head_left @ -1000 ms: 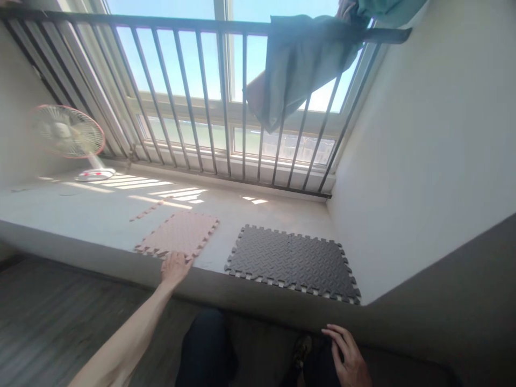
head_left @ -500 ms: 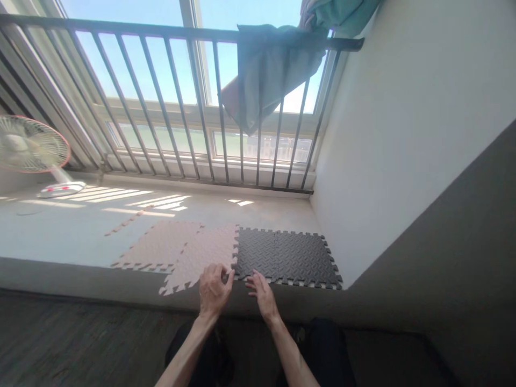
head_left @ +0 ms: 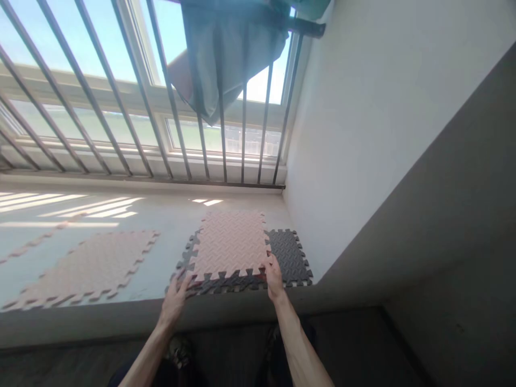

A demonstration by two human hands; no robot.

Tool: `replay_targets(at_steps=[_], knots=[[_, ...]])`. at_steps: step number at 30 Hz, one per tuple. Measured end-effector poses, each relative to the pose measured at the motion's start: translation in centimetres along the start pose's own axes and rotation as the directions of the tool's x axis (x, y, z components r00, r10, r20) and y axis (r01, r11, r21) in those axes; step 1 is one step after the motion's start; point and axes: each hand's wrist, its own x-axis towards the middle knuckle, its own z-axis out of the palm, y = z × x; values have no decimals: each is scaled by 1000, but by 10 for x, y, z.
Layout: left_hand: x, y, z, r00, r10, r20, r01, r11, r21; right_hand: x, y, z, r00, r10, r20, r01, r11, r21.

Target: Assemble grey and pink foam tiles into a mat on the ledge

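A pink foam mat tile (head_left: 231, 242) with jigsaw edges lies over two black foam mat tiles (head_left: 287, 258), covering most of the left one. My left hand (head_left: 174, 298) is at its near left corner, thumb along the edge and fingers partly hidden. At the near right corner, my right hand (head_left: 274, 277) pinches the same pink tile between thumb and fingers. Another pink foam mat tile (head_left: 88, 263) lies apart on the ledge to the left.
A thin pink edging strip (head_left: 40, 236) lies at the far left of the pale ledge (head_left: 161, 215). Behind stands a metal railing (head_left: 149, 123) with a grey-green cloth (head_left: 229, 64) hung over it. A white wall (head_left: 363, 134) bounds the right side.
The pink tile nearest the black ones has been lifted from beside its pink neighbour and moved right onto the black tiles. Both hands now hold it. The view has swung right.
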Motion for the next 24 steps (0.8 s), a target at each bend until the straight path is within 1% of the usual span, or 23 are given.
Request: replay_targets(at_steps=[1,2,3,6,9,11,14,17,19,21,22,23,24], knots=[[6,0,11,994,-38,98,49,992,-115,9,-4,-10,1000,23,-7,-23,1000,17],[10,0,24,986,-44,162,75,979,-188,19,-6,-19,999,36,-11,-35,999,33],[13,0,39,980,-34,196,79,970,-231,28,-8,-28,999,36,-15,-36,999,40],[22,0,88,982,1,190,54,957,-286,59,-9,-52,1000,9,-29,-9,1000,5],[40,1,135,987,32,157,21,947,-321,95,-8,-74,998,-8,-57,4,997,-74],[59,3,165,986,67,151,-11,939,-343,124,-8,-85,992,-47,-116,31,990,-134],[94,8,206,984,110,142,-56,939,-339,168,-10,-98,974,-119,-193,75,973,-219],[131,15,242,979,140,146,-94,954,-285,205,-18,-106,956,-225,-187,154,931,-331],[154,18,260,975,154,163,-119,972,-205,224,-25,-111,942,-285,-175,184,879,-440],[173,20,271,965,198,171,-190,980,-62,235,-32,-115,931,-332,-151,183,784,-594],[179,20,275,956,236,177,-246,969,39,238,-34,-116,929,-349,-122,177,709,-682],[185,20,276,941,277,192,-309,937,162,240,-35,-117,931,-355,-83,167,618,-768],[188,20,276,924,312,221,-369,880,298,240,-36,-117,938,-345,-40,154,517,-842]])
